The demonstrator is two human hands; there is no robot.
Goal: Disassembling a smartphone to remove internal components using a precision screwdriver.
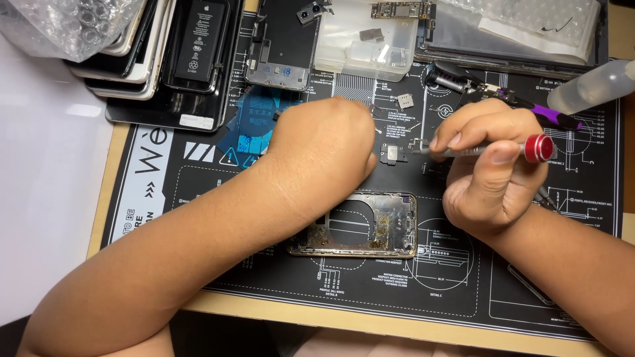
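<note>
Black repair mat (pixel 198 198) with white diagrams covers a wooden bench, and a pale surface borders it at the far left. At upper left sits a stack of dark phone screens and housings (pixel 142 59), with a black battery (pixel 202 36) on top and crumpled bubble wrap (pixel 66 23) in the corner. Blue adhesive film (pixel 248 129) lies just beside the left hand (pixel 324 149). That hand is curled knuckles-up, forearm crossing the mat from lower left; its fingertips face away from the camera, so whether they press on a part cannot be told, though they sit right next to a small dark component (pixel 391 154). Below it lies a gutted phone frame (pixel 357 225), empty and worn inside, partly hidden by the left wrist. A clear plastic parts tray (pixel 360 56) stands at top centre. The right hand (pixel 493 172) pinches a slim metal screwdriver with a red end cap (pixel 486 151) between thumb and forefingers, shaft held nearly level, tip pointing left at the small component. In the inspector's judgement, the work is best done with the driver seated squarely in the screw head, light pressure applied, and the left fingers bracing the piece so it cannot skid. A purple-handled tool (pixel 542 112) and a clear squeeze bottle (pixel 592 86) lie at the right.
</note>
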